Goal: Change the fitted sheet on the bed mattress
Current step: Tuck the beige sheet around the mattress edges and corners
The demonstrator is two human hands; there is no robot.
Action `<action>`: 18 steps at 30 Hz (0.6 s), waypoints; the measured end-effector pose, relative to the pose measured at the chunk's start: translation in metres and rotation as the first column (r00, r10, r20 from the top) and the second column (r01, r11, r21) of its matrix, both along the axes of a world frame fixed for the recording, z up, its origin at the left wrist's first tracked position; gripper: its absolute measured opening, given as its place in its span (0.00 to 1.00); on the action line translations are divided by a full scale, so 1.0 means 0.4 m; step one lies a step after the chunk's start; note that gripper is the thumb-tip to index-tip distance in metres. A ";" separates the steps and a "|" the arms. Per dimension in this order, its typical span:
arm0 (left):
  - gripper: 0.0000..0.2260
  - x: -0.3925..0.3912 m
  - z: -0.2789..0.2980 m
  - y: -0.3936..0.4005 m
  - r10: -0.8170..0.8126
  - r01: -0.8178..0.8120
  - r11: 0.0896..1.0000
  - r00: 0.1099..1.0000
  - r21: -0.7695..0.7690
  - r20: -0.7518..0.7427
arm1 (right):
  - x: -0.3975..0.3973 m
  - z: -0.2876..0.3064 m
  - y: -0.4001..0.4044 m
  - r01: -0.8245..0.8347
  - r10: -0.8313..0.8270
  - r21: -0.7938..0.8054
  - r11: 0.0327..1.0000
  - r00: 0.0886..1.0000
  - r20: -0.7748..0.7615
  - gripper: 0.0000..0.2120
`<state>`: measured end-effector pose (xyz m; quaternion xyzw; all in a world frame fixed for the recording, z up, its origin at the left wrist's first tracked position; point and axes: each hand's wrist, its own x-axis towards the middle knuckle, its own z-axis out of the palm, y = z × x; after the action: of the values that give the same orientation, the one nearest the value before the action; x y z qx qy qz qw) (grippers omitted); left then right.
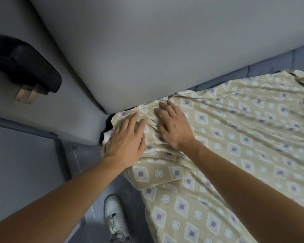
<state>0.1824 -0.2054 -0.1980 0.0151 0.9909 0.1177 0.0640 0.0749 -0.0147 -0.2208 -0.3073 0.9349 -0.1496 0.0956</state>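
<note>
I saw the patterned fitted sheet (235,137) bunched over the mattress (274,65) corner nearest the padded headboard (130,41) | left hand (128,142) flat, fingers straight, pressing that corner | right hand (172,125) flat beside it, fingers spread on the fabric | white shoe (115,218) on the floor.

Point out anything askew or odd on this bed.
The patterned sheet lies rumpled, bunched at the corner under the left hand and right hand. Its far edge stops short, leaving blue mattress bare.
</note>
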 end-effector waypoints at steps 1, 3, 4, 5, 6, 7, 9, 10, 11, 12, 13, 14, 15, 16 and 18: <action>0.29 0.004 -0.008 0.003 0.042 -0.042 0.999 0.999 0.013 0.015 | 0.000 0.000 -0.010 -0.007 0.006 0.036 0.999 1.000 0.014 0.26; 0.31 0.001 -0.019 0.010 0.105 -0.106 0.993 0.994 0.051 0.030 | -0.008 0.007 -0.031 -0.002 -0.001 0.102 0.995 1.000 0.025 0.29; 0.32 -0.003 -0.022 0.013 0.116 -0.118 0.991 0.993 0.055 0.027 | -0.012 0.010 -0.041 0.000 -0.003 0.132 0.991 1.000 0.025 0.29; 0.33 -0.006 -0.025 0.016 0.121 -0.122 0.991 0.992 0.053 0.023 | -0.016 0.012 -0.047 -0.001 -0.003 0.164 0.986 1.000 0.027 0.30; 0.34 -0.008 -0.026 0.014 0.130 -0.131 0.990 0.991 0.049 0.022 | -0.016 0.011 -0.053 -0.003 -0.002 0.194 0.981 1.000 0.024 0.31; 0.35 -0.012 -0.027 0.008 0.145 -0.146 0.988 0.989 0.043 0.025 | -0.018 0.007 -0.057 -0.001 -0.004 0.218 0.976 1.000 0.021 0.32; 0.37 -0.020 -0.027 -0.011 0.174 -0.175 0.985 0.984 0.012 0.038 | -0.025 0.003 -0.070 0.013 -0.019 0.253 0.967 1.000 0.023 0.34; 0.39 -0.022 -0.030 -0.021 0.174 -0.175 0.985 0.983 0.001 0.050 | -0.030 0.003 -0.081 0.024 -0.032 0.270 0.963 0.999 0.025 0.34; 0.39 -0.022 -0.034 -0.029 0.162 -0.163 0.987 0.985 0.007 0.063 | -0.033 0.006 -0.094 0.038 -0.046 0.284 0.958 0.999 0.025 0.35; 0.39 -0.019 -0.039 -0.036 0.145 -0.147 0.989 0.987 0.027 0.075 | -0.032 0.012 -0.105 0.050 -0.059 0.295 0.954 0.998 0.022 0.36; 0.39 -0.015 -0.040 -0.041 0.129 -0.133 0.990 0.989 0.045 0.078 | -0.027 0.021 -0.114 0.062 -0.071 0.296 0.953 0.997 0.018 0.37; 0.38 -0.008 -0.040 -0.045 0.120 -0.125 0.990 0.990 0.061 0.071 | -0.015 0.030 -0.120 0.070 -0.079 0.283 0.957 0.997 0.022 0.37; 0.36 0.003 -0.041 -0.051 0.115 -0.120 0.990 0.992 0.080 0.055 | 0.004 0.039 -0.125 0.065 -0.077 0.257 0.964 0.996 0.037 0.38; 0.34 0.015 -0.038 -0.058 0.110 -0.113 0.989 0.993 0.098 0.035 | 0.031 0.045 -0.129 0.038 -0.053 0.226 0.973 0.997 0.060 0.38; 0.30 0.051 -0.030 -0.072 0.104 -0.103 0.986 0.995 0.127 -0.001 | 0.100 0.051 -0.136 -0.058 0.043 0.173 0.983 0.995 0.089 0.38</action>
<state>0.2030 -0.2344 -0.2101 -0.0319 0.9810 0.1837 0.0528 0.1148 -0.0690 -0.2002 -0.3148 0.9313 -0.0771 0.1659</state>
